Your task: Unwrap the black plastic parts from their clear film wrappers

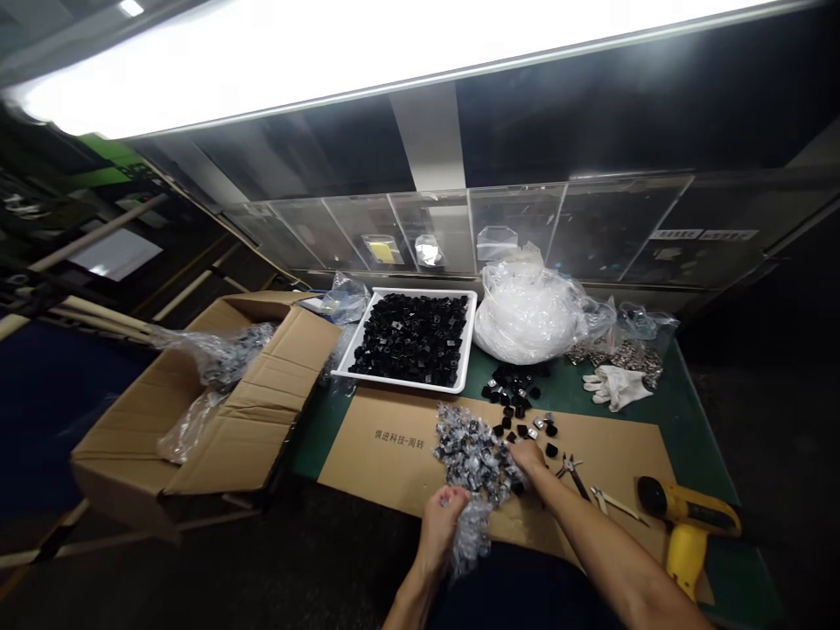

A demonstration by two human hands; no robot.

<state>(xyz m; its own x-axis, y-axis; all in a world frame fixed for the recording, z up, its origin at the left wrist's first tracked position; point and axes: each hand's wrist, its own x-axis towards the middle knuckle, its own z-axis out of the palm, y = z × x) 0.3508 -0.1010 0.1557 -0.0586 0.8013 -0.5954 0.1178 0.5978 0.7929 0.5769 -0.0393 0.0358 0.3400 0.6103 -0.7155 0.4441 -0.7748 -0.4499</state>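
Observation:
My left hand (444, 518) is closed at the front edge of the cardboard sheet, its fingers curled together. Clear plastic bags (472, 535) lie right beside it, and what its fingers pinch is too small to make out. On the right side of a pile of small bagged parts (473, 448), my right hand (528, 455) has its fingers pressed together. Its fingertips are at a small black part (512, 437), partly hidden by the hand. More loose black parts (518, 385) are scattered behind it, some showing metal faces.
A white tray (468, 346) full of black parts stands behind the cardboard sheet (374, 472). Right of it are a big clear plastic bag (531, 315), a white glove (617, 387) and metal pieces. Pliers (576, 477) and a yellow power tool (689, 516) lie right. An open carton (276, 394) stands left.

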